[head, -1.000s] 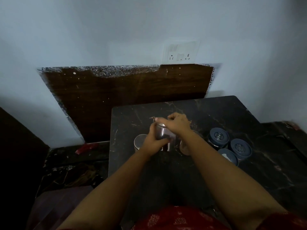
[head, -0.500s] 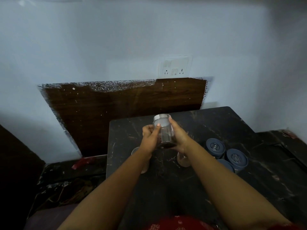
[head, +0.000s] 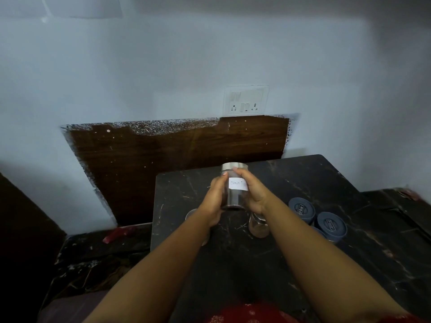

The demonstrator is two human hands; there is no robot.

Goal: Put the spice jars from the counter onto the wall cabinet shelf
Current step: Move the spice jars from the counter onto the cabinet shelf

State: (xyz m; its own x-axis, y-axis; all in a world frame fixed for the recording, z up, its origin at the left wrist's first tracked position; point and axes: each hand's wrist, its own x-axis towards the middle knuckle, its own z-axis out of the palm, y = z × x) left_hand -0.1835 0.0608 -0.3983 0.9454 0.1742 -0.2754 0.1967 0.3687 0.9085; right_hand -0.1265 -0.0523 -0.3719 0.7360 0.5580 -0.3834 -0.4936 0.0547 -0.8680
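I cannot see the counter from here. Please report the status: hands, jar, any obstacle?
Left hand and right hand both grip labelled spice jar, upright above counter. Other jars wait below. Nothing blocks; cabinet shelf not in view.

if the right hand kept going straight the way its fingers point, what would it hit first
Nothing beyond the jar it holds: the right hand points up and away, and next in line looks like the brown wall panel, though depth is unclear.

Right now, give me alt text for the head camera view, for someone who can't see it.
Two bare hands, left hand and right hand, hold a labelled glass spice jar with a metal lid upright above a dark marble counter. Another jar and blue-lidded containers stand on the counter below a wall socket.
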